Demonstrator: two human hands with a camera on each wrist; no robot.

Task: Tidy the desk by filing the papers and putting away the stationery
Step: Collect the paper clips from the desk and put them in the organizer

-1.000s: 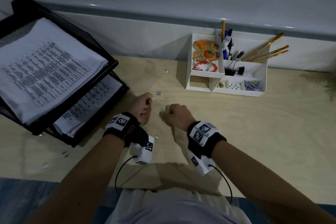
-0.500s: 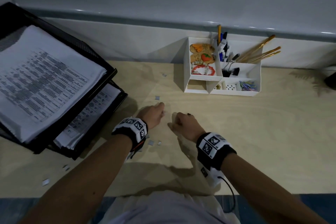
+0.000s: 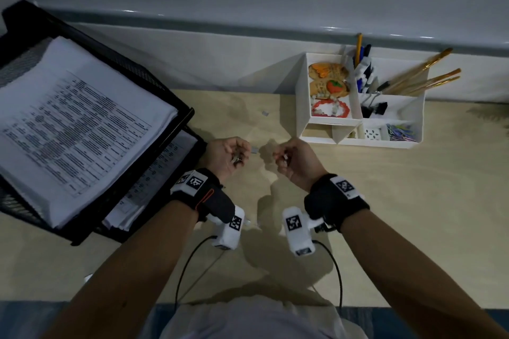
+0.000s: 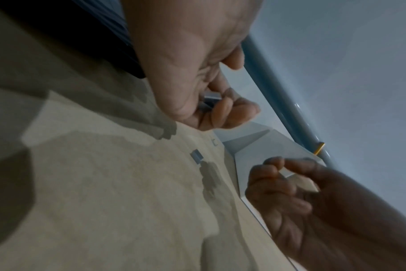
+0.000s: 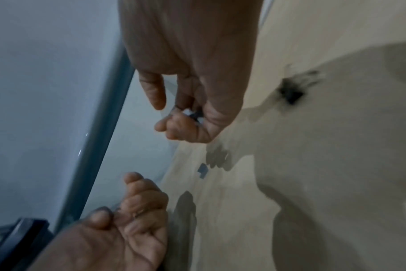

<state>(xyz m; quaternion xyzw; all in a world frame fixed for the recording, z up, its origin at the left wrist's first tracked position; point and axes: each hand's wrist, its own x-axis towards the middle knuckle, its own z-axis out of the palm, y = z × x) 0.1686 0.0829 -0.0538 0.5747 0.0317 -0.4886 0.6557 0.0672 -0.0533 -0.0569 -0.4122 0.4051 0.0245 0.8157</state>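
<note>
Staples (image 3: 237, 159) sit in both curled hands, left hand (image 3: 226, 157), right hand (image 3: 295, 163), above open desk (image 3: 385, 201).

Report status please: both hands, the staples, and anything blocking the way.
Left hand and right hand both raised, each holding small staple pieces. One staple piece lies on desk between them. Nothing blocking.

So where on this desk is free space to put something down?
Bare wood lies right of the right hand, in front of the white organizer. It is crowded at left by the black paper tray; small staple pieces lie between the hands.
</note>
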